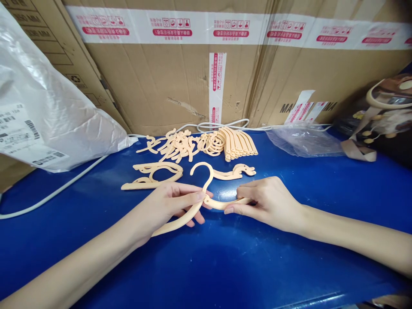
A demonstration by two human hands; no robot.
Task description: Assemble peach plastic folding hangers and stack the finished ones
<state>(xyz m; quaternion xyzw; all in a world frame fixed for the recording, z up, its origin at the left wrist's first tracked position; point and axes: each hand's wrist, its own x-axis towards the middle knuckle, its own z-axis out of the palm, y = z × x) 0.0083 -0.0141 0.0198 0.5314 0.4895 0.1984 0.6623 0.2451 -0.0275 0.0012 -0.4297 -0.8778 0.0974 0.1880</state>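
Between my hands is a beige plastic folding hanger point(208, 180), its curved hook pointing up and away from me. My left hand point(175, 199) pinches it at the joint under the hook, thumb on top, while one arm runs down-left below that hand. With fingers closed, my right hand point(267, 201) grips the other hanger arm point(219, 204), whose far end is hidden inside the grip. Just beyond my left hand lie folded hangers point(157, 174) on the blue table. A loose hook piece on two curved arms point(233, 172) lies behind the held hanger.
At the back are piles of hook pieces point(180, 143) and stacked curved hanger arms point(240, 143). Large cardboard boxes point(154, 73) stand behind. A white plastic parcel point(58, 111) and a cable point(54, 195) lie left; a clear bag point(305, 139) and a dark bag point(383, 133) lie right.
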